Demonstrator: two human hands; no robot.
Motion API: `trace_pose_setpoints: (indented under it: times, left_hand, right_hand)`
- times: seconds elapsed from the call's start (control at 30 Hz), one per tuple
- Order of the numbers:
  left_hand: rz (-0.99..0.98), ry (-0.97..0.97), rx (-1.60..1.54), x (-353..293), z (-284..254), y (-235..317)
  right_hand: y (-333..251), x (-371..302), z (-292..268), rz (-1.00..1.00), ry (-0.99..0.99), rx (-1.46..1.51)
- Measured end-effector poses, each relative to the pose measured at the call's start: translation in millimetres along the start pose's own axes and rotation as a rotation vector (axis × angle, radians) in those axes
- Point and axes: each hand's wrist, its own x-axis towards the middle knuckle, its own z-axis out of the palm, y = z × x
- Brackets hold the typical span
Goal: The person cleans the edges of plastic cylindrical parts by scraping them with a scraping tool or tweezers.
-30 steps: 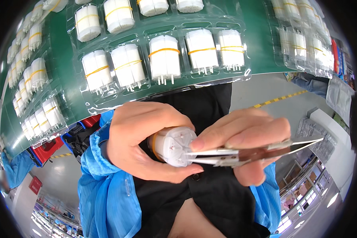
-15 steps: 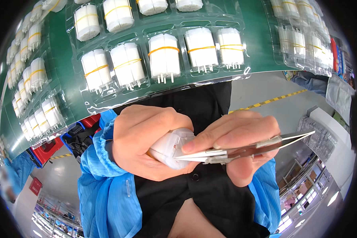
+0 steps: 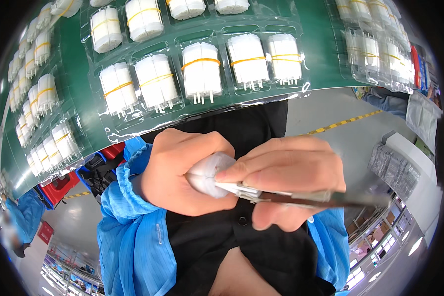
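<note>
My left hand (image 3: 175, 172) is wrapped round a white plastic bundle (image 3: 201, 176), its end facing up out of the fist. It resembles the banded white bundles on the table; most of it is hidden by my fingers. My right hand (image 3: 291, 170) grips metal tweezers (image 3: 301, 196), partly wrapped in tape, with the rear end blurred. The tweezer tips and my right fingertips touch the end of the bundle. Both hands are in front of my body, just below the table edge.
On the green table (image 3: 76, 59), clear plastic trays (image 3: 148, 129) hold several white bundles (image 3: 202, 69) with yellow-orange bands and pins. More bundles (image 3: 47, 93) stand at the left and upper right. Red and blue crates (image 3: 59, 187) sit below left. Yellow-black tape (image 3: 343, 122) marks the floor.
The bundle's end has turned in my left fist. The tweezers and my right hand have shifted slightly left, and the tweezers' rear end has dropped and blurred.
</note>
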Motion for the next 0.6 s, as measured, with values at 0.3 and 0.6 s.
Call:
trace_pose_setpoints:
  times: [0.3,0.6]
  left_hand:
    - [0.093,-0.020,-0.183,4.2,8.0,0.4]
    - [0.121,-0.023,-0.170,3.0,5.3,0.4]
  right_hand:
    - [9.7,-6.8,-1.0,-0.024,0.034,0.251]
    - [-2.9,-4.3,-5.3,0.099,-0.015,0.211]
